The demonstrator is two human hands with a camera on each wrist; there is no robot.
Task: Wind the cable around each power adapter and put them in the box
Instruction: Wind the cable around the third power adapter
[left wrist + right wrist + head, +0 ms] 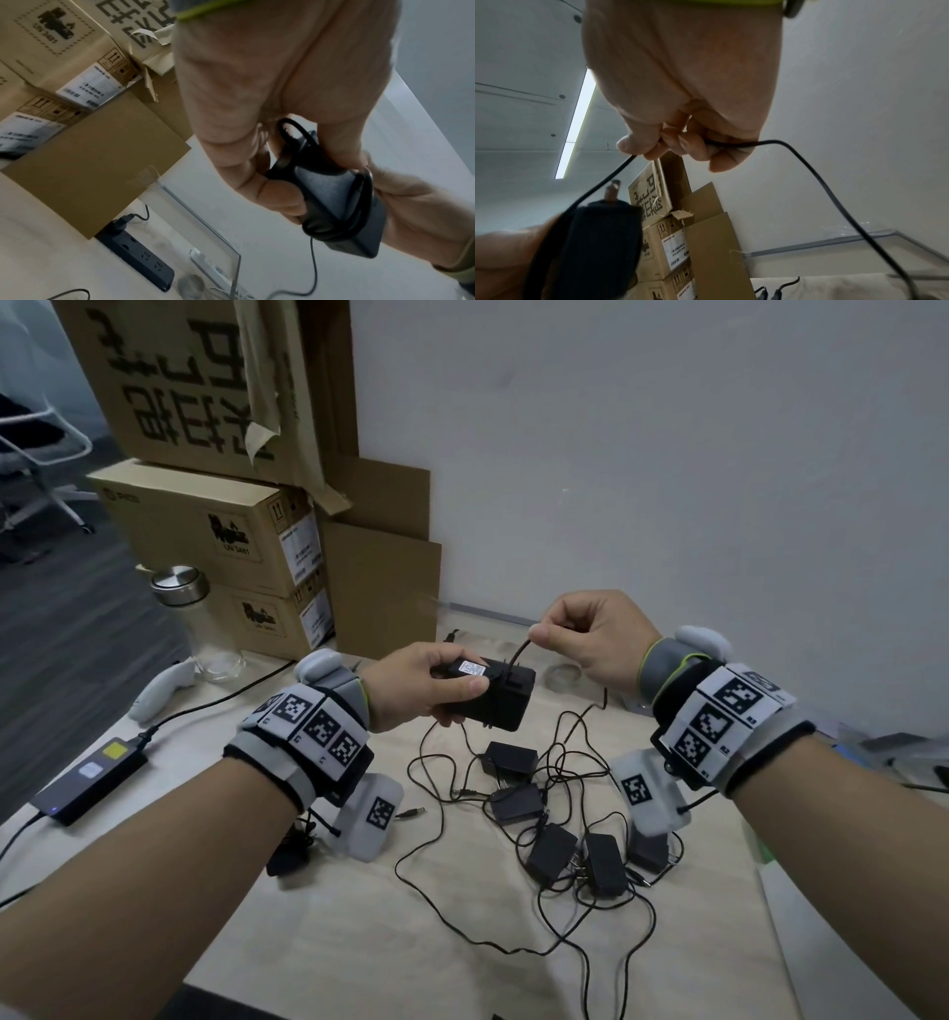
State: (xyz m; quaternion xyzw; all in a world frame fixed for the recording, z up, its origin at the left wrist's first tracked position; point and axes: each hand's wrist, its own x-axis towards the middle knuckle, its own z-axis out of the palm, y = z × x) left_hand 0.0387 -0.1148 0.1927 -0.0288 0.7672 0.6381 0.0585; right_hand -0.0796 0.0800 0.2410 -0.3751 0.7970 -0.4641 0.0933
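My left hand (436, 683) grips a black power adapter (506, 698) above the table, thumb on its white label. Turns of thin black cable lie around the adapter (339, 201), as the left wrist view shows. My right hand (585, 639) pinches that cable (518, 652) just above and to the right of the adapter; in the right wrist view the cable (816, 172) runs through the curled fingers and trails down. Several more black adapters (552, 852) lie on the table below in a tangle of cables. A clear-walled box (859, 237) stands by the wall.
Cardboard boxes (215, 521) are stacked at the back left, with a glass jar (195, 618) with a metal lid beside them. A dark device (87, 780) with a cable lies at the table's left edge. A black power strip (138, 257) sits near the boxes.
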